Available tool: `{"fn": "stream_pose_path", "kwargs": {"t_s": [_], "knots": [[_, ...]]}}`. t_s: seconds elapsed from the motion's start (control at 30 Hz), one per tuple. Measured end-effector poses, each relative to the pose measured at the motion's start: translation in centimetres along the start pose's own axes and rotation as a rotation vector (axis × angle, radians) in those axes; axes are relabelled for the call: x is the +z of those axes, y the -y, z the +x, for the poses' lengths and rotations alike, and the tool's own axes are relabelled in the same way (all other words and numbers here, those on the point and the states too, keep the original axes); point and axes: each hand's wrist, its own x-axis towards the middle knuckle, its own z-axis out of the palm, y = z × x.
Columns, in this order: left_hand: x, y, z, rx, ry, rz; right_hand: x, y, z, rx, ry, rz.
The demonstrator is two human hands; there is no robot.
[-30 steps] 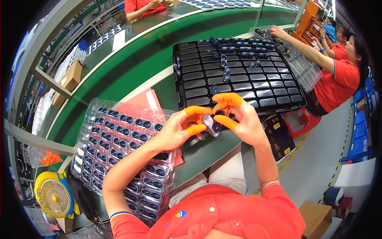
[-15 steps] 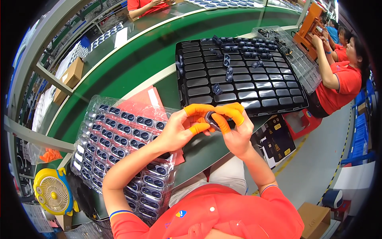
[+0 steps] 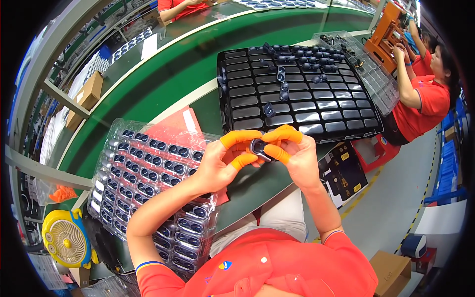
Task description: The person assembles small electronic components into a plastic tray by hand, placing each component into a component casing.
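Between my two hands is a small dark plastic earbud-case part (image 3: 259, 148) with a pale rim and a dark hollow. Orange finger cots cover several of my fingertips. My left hand (image 3: 229, 157) pinches the part from its left side. From the other side my right hand (image 3: 292, 151) grips it, the thumb lying over the hollow. To the left lies a clear plastic tray (image 3: 148, 190) with rows of similar dark parts with pale rims. Beyond my hands, a black compartment tray (image 3: 308, 118) carries loose dark two-hollow inserts (image 3: 284, 91), mostly along its far side.
A red sheet (image 3: 179, 123) lies partly under the clear tray. At lower left stands a yellow fan (image 3: 66, 237). A green conveyor belt (image 3: 173, 74) runs behind. On the right, a co-worker (image 3: 420, 99) works at an orange press (image 3: 383, 37), beside another clear tray (image 3: 371, 72).
The part in my hands has turned so that its hollow and pale rim show more. Both hands have shifted slightly. At the right, a co-worker's arm has risen beside the press.
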Motion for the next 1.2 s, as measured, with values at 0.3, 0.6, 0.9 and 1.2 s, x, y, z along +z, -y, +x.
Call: {"fn": "stream_pose_path", "kwargs": {"t_s": [0.3,0.6,0.9,1.2], "knots": [[0.3,0.0,0.0,0.039,-0.081,-0.108,0.3,-0.2,-0.3,-0.029,0.005,-0.375],[1.0,-0.4,0.3,0.043,-0.182,-0.078,0.2,-1.3,-0.5,-0.412,-0.063,-0.727],[-0.3,-2.5,0.7,0.294,-0.066,0.795,1.0,-1.2,-0.8,-0.445,-0.116,-0.749],[0.2,-0.1,-0.6,0.213,-0.08,0.67,1.0,-1.5,-1.1,-0.444,-0.022,-0.717]]}}
